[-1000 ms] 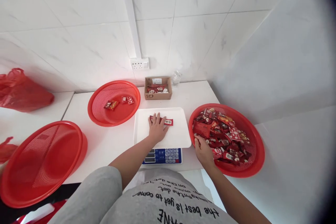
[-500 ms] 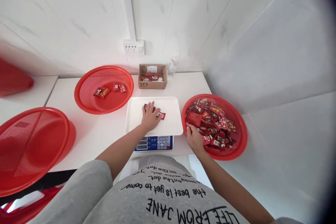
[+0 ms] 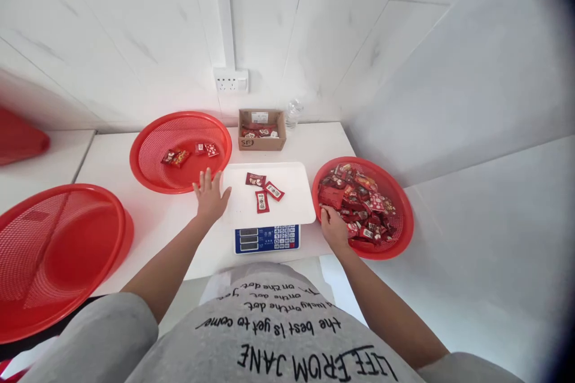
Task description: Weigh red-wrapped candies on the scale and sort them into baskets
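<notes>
Three small red packets (image 3: pixel 274 191) lie close together on the white tray (image 3: pixel 294 191) of a digital scale, whose blue keypad (image 3: pixel 267 239) faces me. My left hand (image 3: pixel 211 196) is open and holds nothing, fingers spread at the tray's left edge, near the rim of the back red basket (image 3: pixel 148 175). That basket has a few packets inside. To the right, my right hand (image 3: pixel 335 227) is closed on the near-left rim of another red basket (image 3: pixel 406 218), which is heaped with red packets (image 3: pixel 354 197). Its fingertips are partly hidden.
A cardboard box (image 3: pixel 263 143) with red packets stands behind the scale, a clear plastic cup (image 3: pixel 294 114) beside it. Another large red basket (image 3: pixel 123 233) is at the front left. A wall socket (image 3: pixel 231 80) sits above the table; a wall closes off the right side.
My left hand has lifted off the packets on the tray and moved left to the tray's edge, uncovering all three. My right hand stays at the basket rim.
</notes>
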Action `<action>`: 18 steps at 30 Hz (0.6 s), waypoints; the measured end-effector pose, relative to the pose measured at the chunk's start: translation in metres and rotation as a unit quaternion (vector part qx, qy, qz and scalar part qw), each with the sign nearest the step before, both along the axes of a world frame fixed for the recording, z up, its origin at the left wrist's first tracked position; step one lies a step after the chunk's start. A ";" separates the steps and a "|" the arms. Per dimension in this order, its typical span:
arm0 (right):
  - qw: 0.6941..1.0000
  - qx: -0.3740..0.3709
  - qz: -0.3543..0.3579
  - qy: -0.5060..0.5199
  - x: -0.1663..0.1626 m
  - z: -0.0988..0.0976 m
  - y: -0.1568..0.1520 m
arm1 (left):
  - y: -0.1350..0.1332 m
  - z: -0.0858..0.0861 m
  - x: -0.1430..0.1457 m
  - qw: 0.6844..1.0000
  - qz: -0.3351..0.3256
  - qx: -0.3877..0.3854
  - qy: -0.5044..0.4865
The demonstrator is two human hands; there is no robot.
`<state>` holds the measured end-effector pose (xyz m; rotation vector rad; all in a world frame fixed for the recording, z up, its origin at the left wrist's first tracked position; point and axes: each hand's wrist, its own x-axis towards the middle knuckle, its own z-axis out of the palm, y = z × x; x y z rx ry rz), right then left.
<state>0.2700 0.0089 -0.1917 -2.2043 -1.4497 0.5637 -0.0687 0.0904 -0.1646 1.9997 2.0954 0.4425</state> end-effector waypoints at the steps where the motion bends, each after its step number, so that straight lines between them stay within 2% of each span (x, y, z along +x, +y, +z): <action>1: 1.000 -0.002 -0.002 -0.004 -0.001 0.000 0.000 | -0.005 0.001 -0.010 1.000 0.010 0.004 0.006; 4: 1.000 -0.011 -0.011 -0.024 -0.002 0.000 -0.001 | -0.022 0.002 -0.037 0.999 0.039 -0.004 0.026; 8: 0.997 -0.045 -0.002 -0.057 -0.001 -0.002 -0.001 | -0.036 0.000 -0.063 0.996 0.060 -0.052 0.049; 13: 0.993 -0.092 -0.017 -0.077 -0.002 -0.005 0.002 | -0.026 0.002 -0.079 0.992 0.062 -0.092 0.055; 18: 0.991 -0.094 -0.010 -0.092 -0.005 0.003 0.002 | -0.022 0.013 -0.104 0.986 0.115 -0.093 0.076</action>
